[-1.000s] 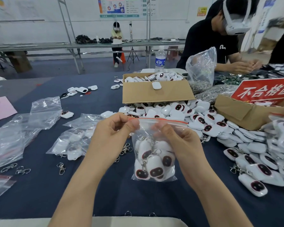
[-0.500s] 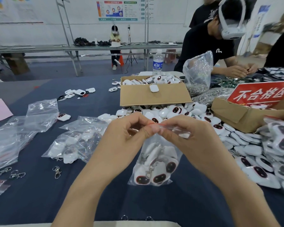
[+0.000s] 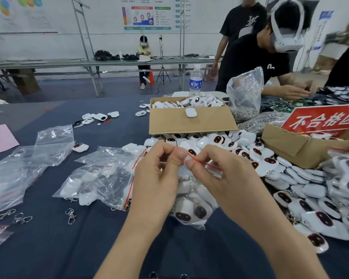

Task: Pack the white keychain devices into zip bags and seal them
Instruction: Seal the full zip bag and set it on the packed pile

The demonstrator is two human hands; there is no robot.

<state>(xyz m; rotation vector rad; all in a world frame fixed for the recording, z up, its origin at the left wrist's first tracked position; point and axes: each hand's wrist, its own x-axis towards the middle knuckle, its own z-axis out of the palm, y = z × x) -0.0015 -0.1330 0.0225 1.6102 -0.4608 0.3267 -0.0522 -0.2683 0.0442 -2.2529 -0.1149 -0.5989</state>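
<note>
While empty bags (image 3: 18, 174) lie slack at the left and a filled bag (image 3: 101, 178) rests just right of them, a worker's left hand (image 3: 159, 178) and right hand (image 3: 220, 178) each pinch the red-lined mouth of another bag (image 3: 191, 206), thumb against forefinger, above the near middle of the table (image 3: 48, 248). White devices (image 3: 189, 214) sit inside it, so filling looks done and sealing appears under way. To the right, a large loose pile (image 3: 260, 158) awaits packing, with more in a box (image 3: 189, 121) farther off; most of the job seems left. Whether the zip is closed along its length cannot be made out. The hands cover much of the bag, and the count inside is unclear.
</note>
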